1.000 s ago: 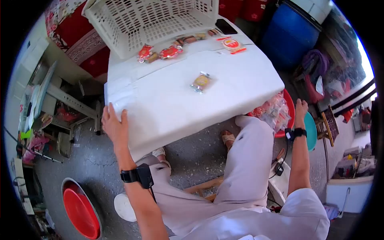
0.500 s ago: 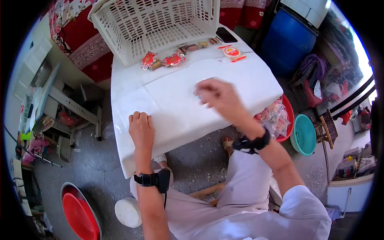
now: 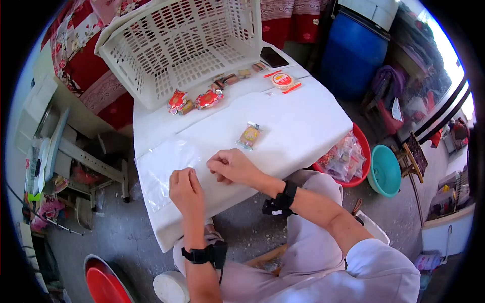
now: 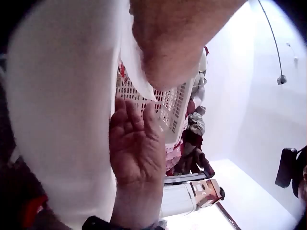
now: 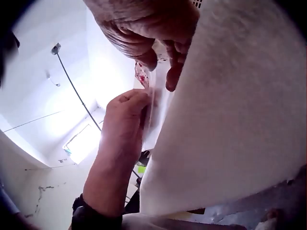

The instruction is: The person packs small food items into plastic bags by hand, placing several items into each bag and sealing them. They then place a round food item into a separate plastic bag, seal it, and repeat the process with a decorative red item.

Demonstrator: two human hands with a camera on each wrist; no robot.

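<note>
A clear plastic bag [image 3: 166, 169] lies flat at the left front of the white-covered table [image 3: 298, 126]. My left hand [image 3: 187, 192] pinches its near right edge between thumb and fingers; in the right wrist view the bag's film [image 5: 156, 112] rises from those fingertips. Just right of it, my right hand [image 3: 232, 166] hovers close over the table. Its fingers are loosely bent, with a gap between thumb and fingers and nothing in it. Beyond the right hand a small wrapped cake [image 3: 249, 136] in clear film lies alone.
A white slatted basket [image 3: 177, 55] lies tipped at the back, with red-wrapped packets [image 3: 208, 99] and small snack pieces before it. Further right are a round wrapped cake [image 3: 282, 81] and a phone [image 3: 274, 57]. A red basin [image 3: 361, 156] of packets stands beyond the table's right edge.
The right hand came from beside the table, passed over the small wrapped cake, and moved left towards the left hand. The left hand shifted right along the front edge and now pinches the bag.
</note>
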